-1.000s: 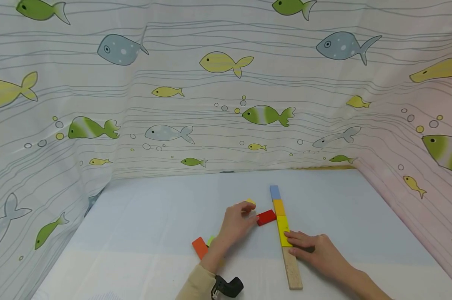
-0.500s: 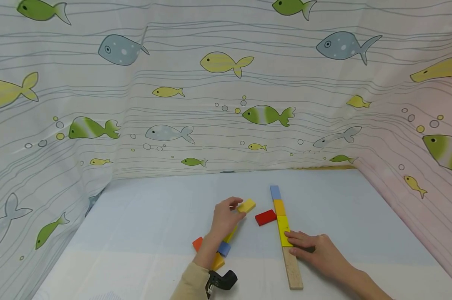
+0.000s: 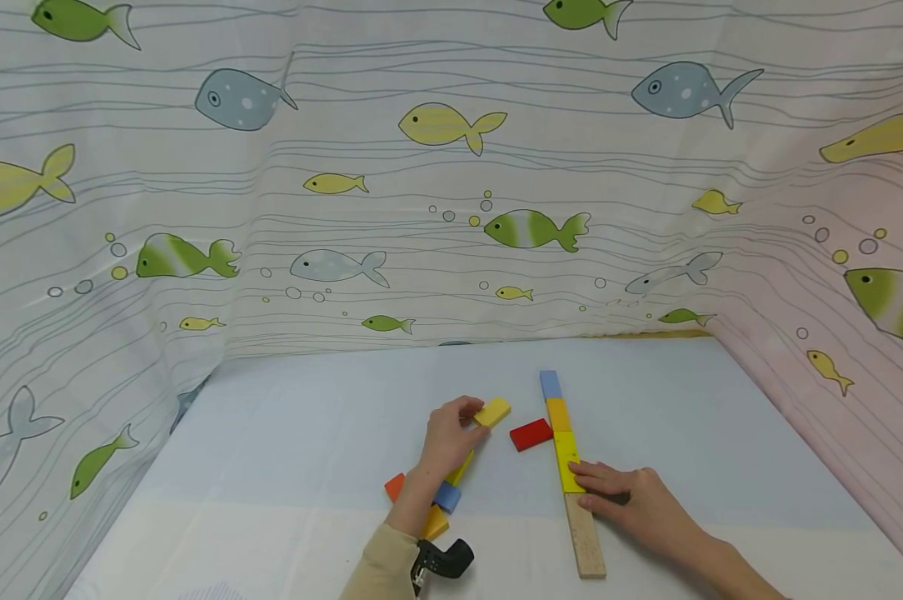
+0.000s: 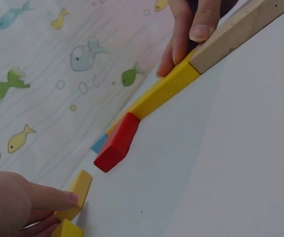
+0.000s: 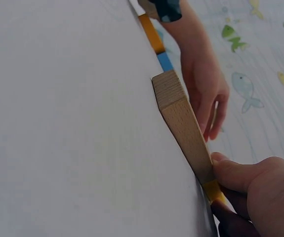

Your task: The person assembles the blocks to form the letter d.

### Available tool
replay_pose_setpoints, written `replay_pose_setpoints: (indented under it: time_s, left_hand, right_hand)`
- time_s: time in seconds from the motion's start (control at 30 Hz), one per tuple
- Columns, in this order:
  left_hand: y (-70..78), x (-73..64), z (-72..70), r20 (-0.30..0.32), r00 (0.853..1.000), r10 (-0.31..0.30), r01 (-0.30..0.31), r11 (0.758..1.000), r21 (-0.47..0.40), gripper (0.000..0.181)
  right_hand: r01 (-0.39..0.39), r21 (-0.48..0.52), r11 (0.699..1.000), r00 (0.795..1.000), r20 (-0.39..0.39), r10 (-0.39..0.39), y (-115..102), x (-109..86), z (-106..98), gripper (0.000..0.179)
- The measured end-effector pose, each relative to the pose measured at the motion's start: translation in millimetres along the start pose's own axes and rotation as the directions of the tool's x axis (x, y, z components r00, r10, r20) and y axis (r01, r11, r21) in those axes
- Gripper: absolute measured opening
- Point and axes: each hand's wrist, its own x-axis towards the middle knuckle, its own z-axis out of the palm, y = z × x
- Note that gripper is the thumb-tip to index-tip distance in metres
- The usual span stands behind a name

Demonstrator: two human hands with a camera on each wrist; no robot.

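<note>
A pale yellow block is pinched by the left hand, between the left and right edges of the table. A bright yellow block and a wooden block, aligned toward the far edge, are touched by the right hand with relaxed fingers. Just beside, a red block is laid.

The bare left hand extends forward from a beige fabric sleeve, thumb and fingers bent in a pinch. The bare right hand points leftward, thumb below the fingers, its visible forearm uncovered.
</note>
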Motion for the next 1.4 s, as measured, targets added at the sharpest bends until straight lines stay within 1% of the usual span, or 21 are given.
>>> replay_pose_setpoints:
  time_s: [0.17,0.3,0.43,0.57,0.73,0.83,1.0,1.17,1.3,1.4]
  left_hand:
    - [-0.6,0.3,-0.3,0.011,1.0,0.007,-0.007,1.0,-0.002,0.034]
    - [-0.6,0.7,0.1,0.017,1.0,-0.007,0.007,1.0,0.002,0.035]
    - [0.2,0.4,0.0,0.018,1.0,-0.016,0.016,1.0,0.009,0.035]
    - [1.0,0.1,-0.1,0.013,1.0,0.0,0.0,1.0,0.012,0.035]
    - [0.7,-2.0,-1.9,0.01,1.0,0.015,-0.015,1.0,0.014,0.036]
    - [0.9,-4.2,-3.1,0.008,1.0,0.009,-0.009,1.0,0.0,0.035]
    - [2.8,-10.0,-5.0,0.017,1.0,0.015,-0.015,1.0,-0.011,0.035]
    - [6.4,-20.3,-9.0,0.028,0.998,0.058,-0.058,0.998,-0.005,0.036]
    - [6.1,-26.8,-11.4,0.034,0.995,0.09,-0.091,0.996,0.015,0.036]
    - [4.5,-30.6,-12.0,0.036,0.994,0.101,-0.102,0.994,0.039,0.035]
  right_hand:
    - [0.007,-0.012,1.0,1.0,0.004,-0.007,-0.9,0.2,-0.7,0.047]
    - [0.013,-0.023,1.0,1.0,0.007,-0.012,-1.4,0.2,-0.7,0.046]
    - [-0.003,-0.008,1.0,1.0,0.007,0.003,-1.3,0.2,-0.7,0.048]
    - [-0.016,-0.001,1.0,1.0,0.004,0.016,-0.7,-0.1,-1.1,0.05]
    - [0.007,-0.008,1.0,1.0,-0.003,-0.007,0.2,0.0,-1.4,0.049]
    - [0.028,-0.007,1.0,1.0,-0.002,-0.028,1.0,0.3,-1.3,0.046]
    - [0.031,-0.011,0.999,1.0,0.002,-0.031,1.4,0.2,-1.0,0.045]
    - [0.007,0.02,1.0,1.0,0.024,-0.008,1.1,0.6,0.2,0.047]
    - [0.004,0.018,1.0,1.0,0.02,-0.004,0.8,0.6,0.3,0.047]
    - [0.007,0.01,1.0,1.0,0.015,-0.007,0.5,0.3,0.0,0.047]
